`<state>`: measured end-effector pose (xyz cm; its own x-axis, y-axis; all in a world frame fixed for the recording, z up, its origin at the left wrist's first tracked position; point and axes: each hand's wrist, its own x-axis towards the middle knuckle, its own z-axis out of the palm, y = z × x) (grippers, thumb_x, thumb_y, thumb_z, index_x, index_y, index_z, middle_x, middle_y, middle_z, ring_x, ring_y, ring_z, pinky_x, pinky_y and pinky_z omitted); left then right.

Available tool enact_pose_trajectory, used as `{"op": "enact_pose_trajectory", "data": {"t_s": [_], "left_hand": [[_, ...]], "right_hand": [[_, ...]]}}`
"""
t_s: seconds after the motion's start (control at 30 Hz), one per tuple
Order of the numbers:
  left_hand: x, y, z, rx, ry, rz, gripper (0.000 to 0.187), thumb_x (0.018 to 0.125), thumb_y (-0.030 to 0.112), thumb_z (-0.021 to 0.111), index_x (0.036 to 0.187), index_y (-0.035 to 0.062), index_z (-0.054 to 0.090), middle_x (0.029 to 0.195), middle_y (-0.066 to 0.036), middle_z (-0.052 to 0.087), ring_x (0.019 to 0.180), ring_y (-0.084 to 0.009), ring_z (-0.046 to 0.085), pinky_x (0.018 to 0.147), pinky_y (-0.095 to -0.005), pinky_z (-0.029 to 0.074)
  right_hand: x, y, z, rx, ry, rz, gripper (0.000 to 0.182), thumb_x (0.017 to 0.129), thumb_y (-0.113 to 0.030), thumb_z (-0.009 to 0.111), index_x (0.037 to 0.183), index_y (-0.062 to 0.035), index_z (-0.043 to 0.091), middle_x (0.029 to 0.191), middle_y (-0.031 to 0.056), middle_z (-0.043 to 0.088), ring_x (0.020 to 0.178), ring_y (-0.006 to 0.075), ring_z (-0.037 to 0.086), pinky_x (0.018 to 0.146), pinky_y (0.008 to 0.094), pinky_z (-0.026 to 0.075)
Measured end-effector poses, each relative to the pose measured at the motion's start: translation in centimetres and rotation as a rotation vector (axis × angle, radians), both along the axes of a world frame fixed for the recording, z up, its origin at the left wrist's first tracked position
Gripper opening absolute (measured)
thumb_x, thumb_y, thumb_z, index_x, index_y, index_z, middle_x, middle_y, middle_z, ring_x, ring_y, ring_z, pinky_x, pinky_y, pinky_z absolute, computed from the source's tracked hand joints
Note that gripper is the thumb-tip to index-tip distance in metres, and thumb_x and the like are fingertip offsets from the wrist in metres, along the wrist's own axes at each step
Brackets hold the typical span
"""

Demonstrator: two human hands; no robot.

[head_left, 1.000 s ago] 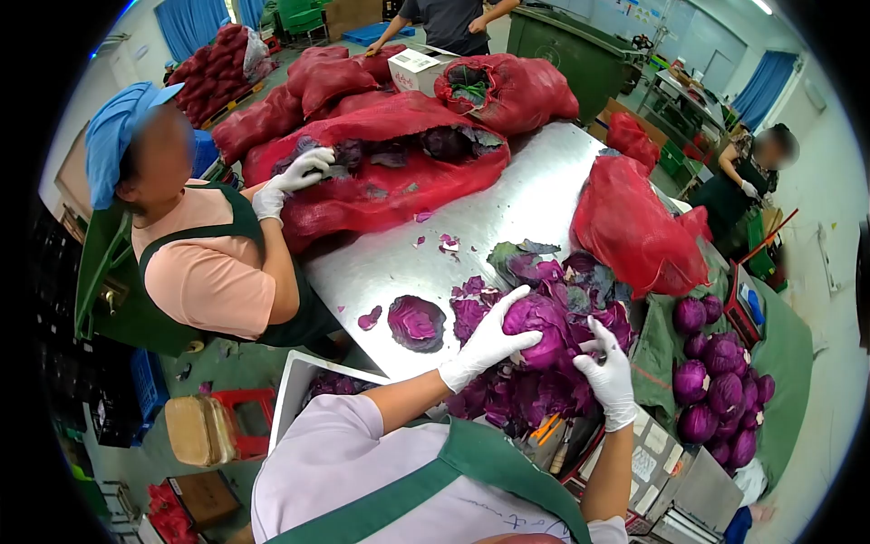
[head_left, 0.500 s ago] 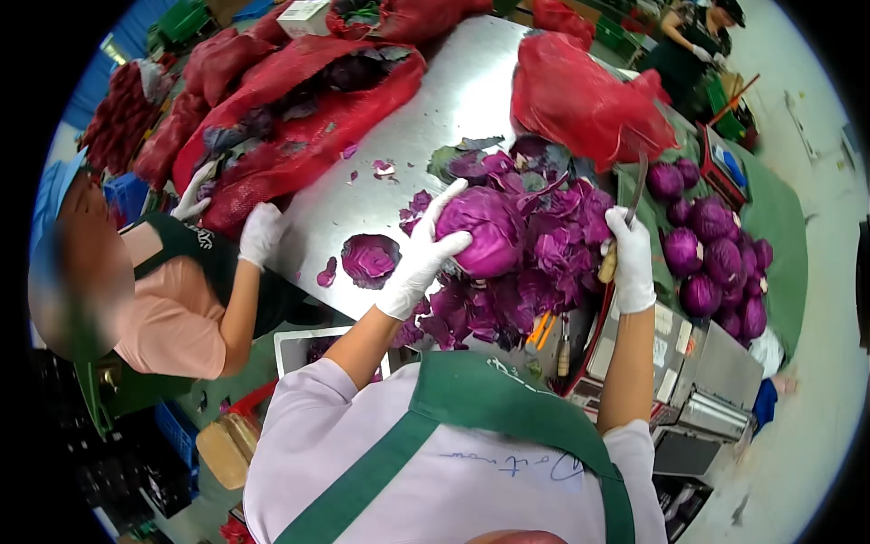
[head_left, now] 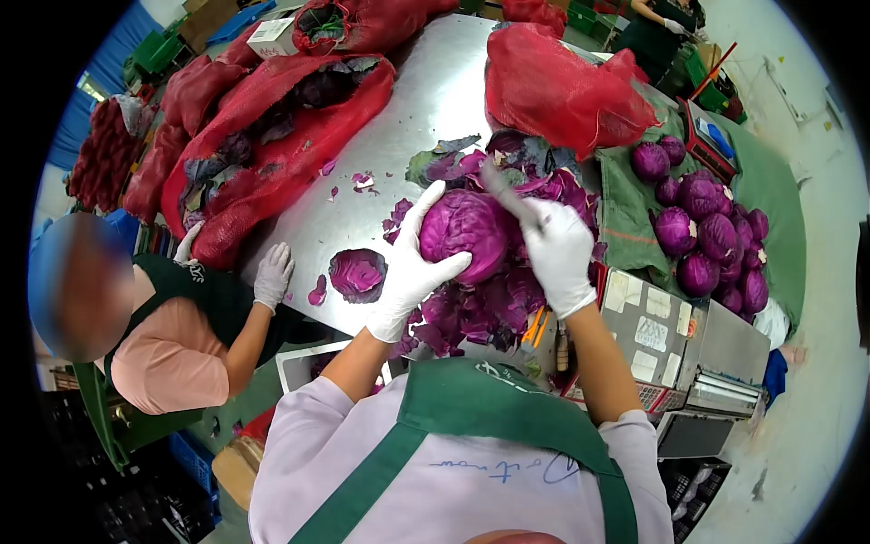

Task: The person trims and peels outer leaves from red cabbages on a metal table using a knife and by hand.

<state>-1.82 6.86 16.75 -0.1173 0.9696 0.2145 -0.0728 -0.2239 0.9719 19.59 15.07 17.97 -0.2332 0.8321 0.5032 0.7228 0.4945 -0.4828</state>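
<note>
In my gloved left hand is a round red cabbage, with the thumb across its near side and the fingers along its left. My gloved right hand is closed round the handle of a knife. The blurred blade points up and left, over the cabbage's upper right edge. Loose purple leaves are heaped under and around the cabbage. A cupped piece of outer leaf lies on the metal table to the left.
Several trimmed cabbages rest on green cloth at right. Red mesh sacks lie at the back and left. A co-worker's gloved hand touches the table's left edge. Orange-handled scissors lie near my apron, beside a grey box.
My right hand has swung the knife left, from beside the leaf heap to the cabbage. My left hand still holds the cabbage. The co-worker's near hand has opened onto the table.
</note>
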Motion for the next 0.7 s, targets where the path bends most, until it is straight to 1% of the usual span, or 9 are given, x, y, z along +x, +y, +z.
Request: {"op": "enact_pose_trajectory", "data": {"t_s": [0.1, 0.17, 0.2, 0.27, 0.37, 0.47, 0.57, 0.6, 0.7], "left_hand": [[-0.8, -0.3, 0.6, -0.055, -0.134, -0.085, 0.097, 0.071, 0.027, 0.082, 0.151, 0.0011, 0.034, 0.152, -0.013, 0.041, 0.137, -0.0225, 0.043, 0.117, -0.0341, 0.03], [-0.8, 0.2, -0.5, -0.054, -0.307, -0.111, 0.095, 0.075, 0.044, 0.077, 0.149, 0.0016, 0.036, 0.15, -0.015, 0.042, 0.136, -0.0259, 0.045, 0.116, -0.0391, 0.034], [-1.3, -0.1, -2.2, -0.259, -0.813, -0.197, 0.09, 0.08, 0.053, 0.07, 0.147, 0.0031, 0.037, 0.148, -0.017, 0.043, 0.137, -0.0304, 0.043, 0.114, -0.0472, 0.038], [-0.6, 0.2, -1.3, -0.334, -1.237, -0.35, 0.068, 0.093, 0.051, 0.053, 0.147, 0.0124, 0.039, 0.147, -0.016, 0.044, 0.137, -0.0343, 0.042, 0.112, -0.0543, 0.039], [-1.0, 1.9, -4.6, -0.334, -1.318, -0.389, 0.05, 0.104, 0.04, 0.036, 0.149, 0.0184, 0.036, 0.15, -0.013, 0.042, 0.136, -0.0346, 0.043, 0.115, -0.0562, 0.034], [-0.8, 1.5, -3.1, -0.452, -1.39, -0.359, 0.065, 0.097, 0.058, 0.035, 0.148, 0.0184, 0.038, 0.149, -0.014, 0.043, 0.133, -0.0365, 0.046, 0.099, -0.0602, 0.044], [0.0, 0.9, 0.0, -0.571, -1.466, -0.329, 0.081, 0.089, 0.075, 0.035, 0.147, 0.0185, 0.039, 0.149, -0.015, 0.044, 0.129, -0.0384, 0.05, 0.082, -0.0642, 0.054], [0.8, 1.2, 1.0, -0.652, -1.176, -0.125, 0.084, 0.087, 0.077, 0.038, 0.147, 0.0186, 0.04, 0.147, -0.014, 0.045, 0.128, -0.0361, 0.051, 0.087, -0.0624, 0.053], [2.0, 1.0, 1.2, -0.653, -1.169, -0.149, 0.086, 0.085, 0.078, 0.041, 0.146, 0.0184, 0.041, 0.145, -0.012, 0.047, 0.128, -0.0344, 0.051, 0.096, -0.0607, 0.049]], "right_hand": [[3.7, 4.8, -1.7, -0.051, -0.01, -0.181, 0.026, 0.093, -0.032, 0.063, 0.099, -0.0076, 0.069, 0.07, 0.0164, 0.065, 0.068, 0.0377, 0.064, 0.065, 0.0478, 0.05], [4.4, 4.7, -0.6, -0.273, -0.103, -0.209, 0.033, 0.092, -0.035, 0.065, 0.109, -0.0069, 0.068, 0.086, 0.0172, 0.068, 0.081, 0.036, 0.067, 0.073, 0.0446, 0.052], [4.2, 4.2, -0.8, -0.123, -0.052, -0.144, 0.039, 0.091, -0.037, 0.065, 0.116, -0.0066, 0.067, 0.096, 0.0175, 0.068, 0.089, 0.0361, 0.066, 0.078, 0.0433, 0.052], [4.2, 3.5, -0.5, -0.078, -0.034, -0.083, 0.049, 0.091, -0.037, 0.068, 0.13, -0.0068, 0.061, 0.118, 0.0147, 0.063, 0.103, 0.03, 0.065, 0.09, 0.0376, 0.05], [2.8, 2.5, -1.0, -0.307, 0.526, 0.123, 0.041, 0.094, -0.029, 0.068, 0.127, -0.0055, 0.062, 0.109, 0.0075, 0.066, 0.097, 0.0177, 0.064, 0.086, 0.0306, 0.05], [0.9, -1.6, 3.7, -0.731, 0.726, 0.313, 0.032, 0.098, -0.019, 0.064, 0.126, -0.0035, 0.064, 0.104, -0.0014, 0.065, 0.089, 0.0049, 0.056, 0.08, 0.0206, 0.046], [-0.4, -3.1, 3.7, -0.725, 0.784, 0.418, 0.04, 0.094, -0.018, 0.069, 0.131, -0.0068, 0.061, 0.097, -0.0013, 0.061, 0.082, 0.0074, 0.054, 0.079, 0.0228, 0.046], [-0.7, -3.3, 3.5, -0.574, 0.658, 0.427, 0.043, 0.091, -0.018, 0.072, 0.131, -0.0083, 0.061, 0.093, -0.0007, 0.058, 0.08, 0.0085, 0.054, 0.077, 0.0236, 0.046], [-1.9, -4.3, 4.6, -0.254, 0.5, 0.388, 0.045, 0.082, -0.018, 0.079, 0.124, -0.0108, 0.065, 0.085, 0.0027, 0.055, 0.073, 0.0124, 0.054, 0.069, 0.027, 0.047]]}}
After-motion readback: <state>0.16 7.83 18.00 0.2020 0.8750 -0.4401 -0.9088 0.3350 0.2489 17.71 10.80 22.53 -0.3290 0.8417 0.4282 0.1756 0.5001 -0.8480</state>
